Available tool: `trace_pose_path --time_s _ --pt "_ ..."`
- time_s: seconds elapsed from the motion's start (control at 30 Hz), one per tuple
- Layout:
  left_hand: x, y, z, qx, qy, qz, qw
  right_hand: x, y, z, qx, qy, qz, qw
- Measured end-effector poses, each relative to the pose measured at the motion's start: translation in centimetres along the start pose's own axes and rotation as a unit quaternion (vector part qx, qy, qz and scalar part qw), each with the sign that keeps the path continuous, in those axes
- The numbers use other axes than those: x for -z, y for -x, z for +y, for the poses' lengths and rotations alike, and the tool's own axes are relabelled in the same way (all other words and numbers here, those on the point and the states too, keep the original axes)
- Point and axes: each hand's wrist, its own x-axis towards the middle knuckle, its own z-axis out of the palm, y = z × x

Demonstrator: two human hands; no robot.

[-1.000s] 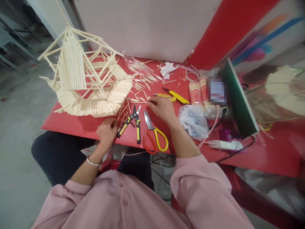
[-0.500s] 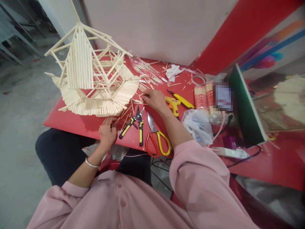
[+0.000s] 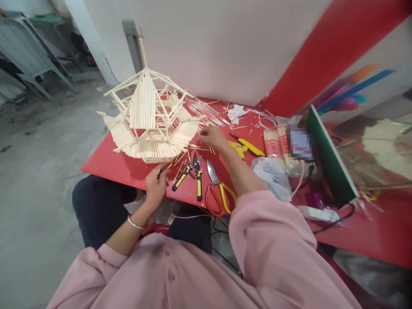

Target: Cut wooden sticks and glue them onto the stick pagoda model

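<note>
At the left of the red tabletop point(image 3: 107, 165), we find the pale wooden-stick model point(image 3: 149, 118), a tiered, many-sided structure with a pointed top and flared eaves. It stands upright. Our viewpoint has shifted over the last second, so we do not read its new place in the frame as movement of the model itself.

Below its front eave, the left hand point(image 3: 156, 182) is at the table's near edge. Its thumb and forefinger are drawn close together beside a short stick; we cannot make out whether they pinch it. Just right of this hand, short loose pale sticks point(image 3: 179, 171) lie scattered, next to the black-and-yellow hand cutters point(image 3: 200, 184), which rest with handles apart.

The right hand point(image 3: 213, 138) is bent inward, its fingers curled and bunched near the model's right eave—contact, or a stick between the fingertips, we cannot confirm. A second ago, this hand was beside the yellow plastic glue gun point(image 3: 240, 148); it has since come left. We judge that the work now centres on the loose sticks and the model's right side, with the tools unheld.

Below the right hand lie the steel scissors point(image 3: 213, 177) with red and yellow loop handles. Further right, we note the yellow-and-black slim cutter point(image 3: 251, 147), the crumpled white plastic bag point(image 3: 272, 177) and the red-banded stick bundles point(image 3: 273, 143).
</note>
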Motion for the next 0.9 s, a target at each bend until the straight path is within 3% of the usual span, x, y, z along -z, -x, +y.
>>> trace_pose_path --time_s 0.1,0.2,0.3,0.4,0.63,0.9 --pt "-0.1 1.0 2.2 0.117 0.178 -0.06 0.975 1.8 6.0 -0.7 0.012 -0.102 0.031 0.994" --pt "0.0 2.0 4.4 0.21 0.288 -0.163 0.92 2.0 12.5 -3.0 0.04 -0.376 0.027 0.925" --pt "0.6 2.7 5.8 0.274 0.324 -0.249 0.871 0.7 16.5 -5.5 0.048 -0.445 0.003 0.894" --pt "1.6 3.4 6.3 0.294 0.325 -0.274 0.856 -0.8 17.5 -6.8 0.043 -0.426 -0.008 0.904" --pt "4.0 4.9 6.4 0.287 0.326 -0.256 0.864 -3.1 17.9 -7.9 0.07 -0.421 -0.024 0.904" --pt "5.3 5.1 6.1 0.269 0.305 -0.241 0.881 -4.5 18.6 -8.8 0.101 -0.406 -0.02 0.908"
